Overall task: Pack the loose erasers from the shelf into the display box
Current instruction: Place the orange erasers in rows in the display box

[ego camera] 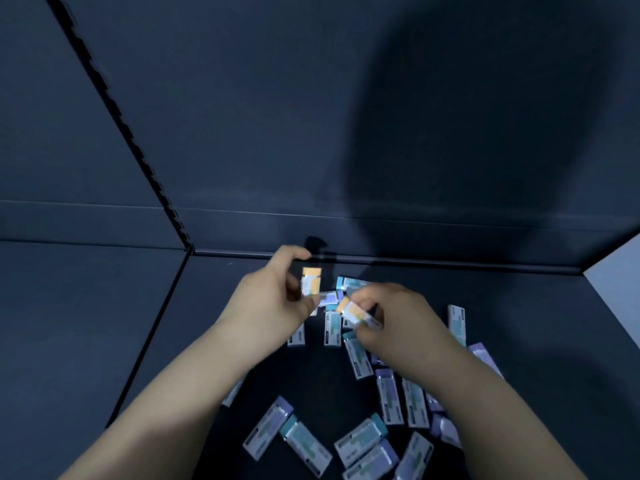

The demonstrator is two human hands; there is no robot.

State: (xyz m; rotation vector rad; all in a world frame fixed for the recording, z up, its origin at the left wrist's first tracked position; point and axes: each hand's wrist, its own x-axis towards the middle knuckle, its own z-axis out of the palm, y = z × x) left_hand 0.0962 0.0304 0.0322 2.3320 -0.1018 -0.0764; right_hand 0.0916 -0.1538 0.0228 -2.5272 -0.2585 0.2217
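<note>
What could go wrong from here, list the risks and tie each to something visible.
1. The left hand pinches an orange-ended eraser, the right hand a second orange-ended eraser, both by fingertips; either may slip into the pile.
2. The right forearm covers some loose erasers on the shelf; drawing it back could scatter them.
3. No display box is in view.
</note>
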